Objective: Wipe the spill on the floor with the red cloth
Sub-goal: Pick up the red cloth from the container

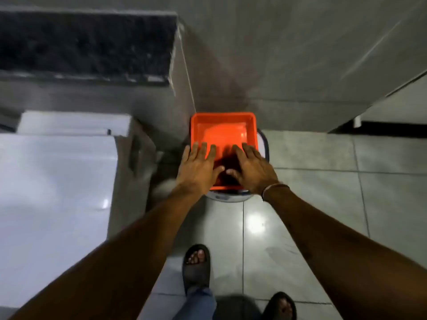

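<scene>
**Both hands over the orange tub, dark red cloth between them**

While the spill itself cannot be made out on the tiles from this view, the hunt for the cloth looks nearly over. Far left, a white appliance top fills the frame edge, with a dark stone bench above it against the grey wall. Moving right, the left hand hangs over the near-left rim of an orange plastic tub, fingers spread and flat, gripping nothing. The tub sits on top of a white bucket with a dark handle, of which only the edges show.

Between the two thumbs, in the near half of the tub, lies a dark red bunched mass that I take to be the red cloth; it is shadowed and blurred, so its shape and long axis cannot be told. It lies just ahead of and below both palms, roughly midway, perhaps slightly closer to the right thumb.

The right hand, a thin bracelet at its wrist, is likewise splayed and loose over the near-right rim; whether its thumb touches the cloth I cannot tell. Further right is pale tiled floor, with two sandalled feet at the bottom.

Judging from this, the coming move is a short downward, inward pinch by either hand.
</scene>
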